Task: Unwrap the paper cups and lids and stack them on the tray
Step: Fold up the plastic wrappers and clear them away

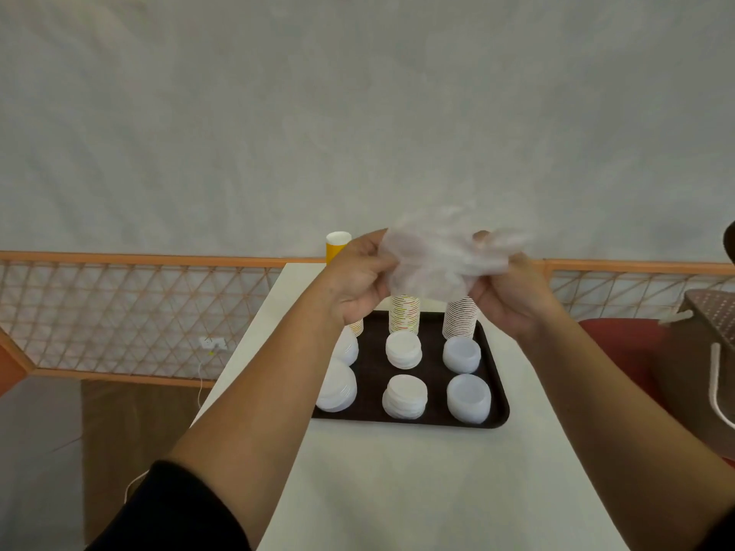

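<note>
Wrapper [441, 264]: thin, translucent plastic film, crumpled
Tray [499, 391]: dark, matt plastic
Cup stacks [405, 314]: paper, printed stripes
Lid stacks [468, 397]: smooth white plastic, slightly translucent
Bench [397, 491]: smooth, matt white
Wall [358, 113]: rough pale plaster

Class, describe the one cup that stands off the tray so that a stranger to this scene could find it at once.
Start at the white table and its dark tray. Look beyond the tray's far left corner, just behind the left hand: the yellow cup stands there. Unlike the cup stacks, it is single, yellow with a white rim, off the tray.
</note>
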### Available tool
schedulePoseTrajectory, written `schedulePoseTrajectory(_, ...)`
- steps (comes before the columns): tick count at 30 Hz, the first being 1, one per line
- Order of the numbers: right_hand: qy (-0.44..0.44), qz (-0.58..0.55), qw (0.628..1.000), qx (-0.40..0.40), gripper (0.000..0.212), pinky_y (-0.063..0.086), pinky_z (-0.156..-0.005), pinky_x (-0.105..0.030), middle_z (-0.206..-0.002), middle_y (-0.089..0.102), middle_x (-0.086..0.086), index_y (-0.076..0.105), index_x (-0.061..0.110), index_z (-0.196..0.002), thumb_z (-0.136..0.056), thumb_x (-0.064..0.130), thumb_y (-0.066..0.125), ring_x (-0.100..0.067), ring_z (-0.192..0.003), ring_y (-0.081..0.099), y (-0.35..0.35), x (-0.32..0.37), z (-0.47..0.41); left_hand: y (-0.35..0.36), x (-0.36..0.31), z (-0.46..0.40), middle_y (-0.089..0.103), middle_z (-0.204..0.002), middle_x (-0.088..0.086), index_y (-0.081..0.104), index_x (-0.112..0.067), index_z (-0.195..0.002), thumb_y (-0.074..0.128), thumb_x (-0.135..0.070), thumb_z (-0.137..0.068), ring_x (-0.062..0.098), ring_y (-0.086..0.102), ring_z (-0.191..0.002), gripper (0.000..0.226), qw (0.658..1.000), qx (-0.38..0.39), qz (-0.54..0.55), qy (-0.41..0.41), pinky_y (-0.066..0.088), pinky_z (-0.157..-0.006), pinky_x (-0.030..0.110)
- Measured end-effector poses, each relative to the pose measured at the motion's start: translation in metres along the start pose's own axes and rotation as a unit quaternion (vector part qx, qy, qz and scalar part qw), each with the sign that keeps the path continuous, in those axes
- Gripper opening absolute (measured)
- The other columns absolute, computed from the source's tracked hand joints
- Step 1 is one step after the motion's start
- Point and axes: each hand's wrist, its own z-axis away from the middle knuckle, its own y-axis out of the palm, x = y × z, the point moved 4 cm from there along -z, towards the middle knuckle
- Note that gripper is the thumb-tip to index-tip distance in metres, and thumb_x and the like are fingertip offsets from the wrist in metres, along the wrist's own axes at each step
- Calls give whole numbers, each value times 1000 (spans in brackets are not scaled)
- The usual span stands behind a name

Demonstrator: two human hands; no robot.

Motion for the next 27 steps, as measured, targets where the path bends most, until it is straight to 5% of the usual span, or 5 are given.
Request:
schedulePoseTrajectory(8, 107, -15, 994, 8, 34, 56, -65, -35, -101, 69, 2, 62, 23, -104, -85, 47, 48, -19, -90, 68, -17, 6, 8, 10, -8, -2, 64, -95, -2, 61, -19, -41, 41, 23, -74, 6, 61, -75, 57, 982, 1, -163, 97, 47, -60, 17)
schedulePoseTrajectory(13, 57, 246, 966, -54, 19, 50, -69, -31, -89, 66, -9, 67, 11, -98, -79, 9, 67, -21, -78, 63, -35, 3, 13, 13, -16, -7, 60, -114, -2, 72, -18, -88, 48, 20, -77, 10, 56, -104, 46, 937, -12, -328, 120, 48, -83, 14)
schedulePoseTrajectory(16, -38, 352, 903, -244, 16, 45, -63, -24, -80, 63, -1, 64, 26, -77, -87, 14, 64, -14, -73, 55, -55, 10, 17, 23, -32, 14, 52, -111, -2, 62, -13, -110, 53, 6, -77, 10, 51, -96, 39, 823, -278, -364, 337, 45, -80, 18)
schedulePoseTrajectory(18, -83, 429, 848, -302, 15, 45, -66, -23, -80, 63, 2, 62, 28, -77, -86, 17, 66, -11, -75, 54, -58, 15, 24, 50, -22, 25, 55, -111, 2, 58, -10, -113, 54, -7, -84, 13, 53, -97, 29, 782, -242, -370, 439, 44, -82, 21)
schedulePoseTrajectory(27, 12, 130, 975, -179, 18, 55, -66, -26, -86, 70, -9, 65, 3, -102, -87, 12, 59, -17, -75, 68, -65, 10, 51, 100, 59, -17, 72, -99, -2, 66, -13, -105, 59, -24, -92, 14, 66, -97, 19, 996, 65, -52, 29, 52, -91, 31)
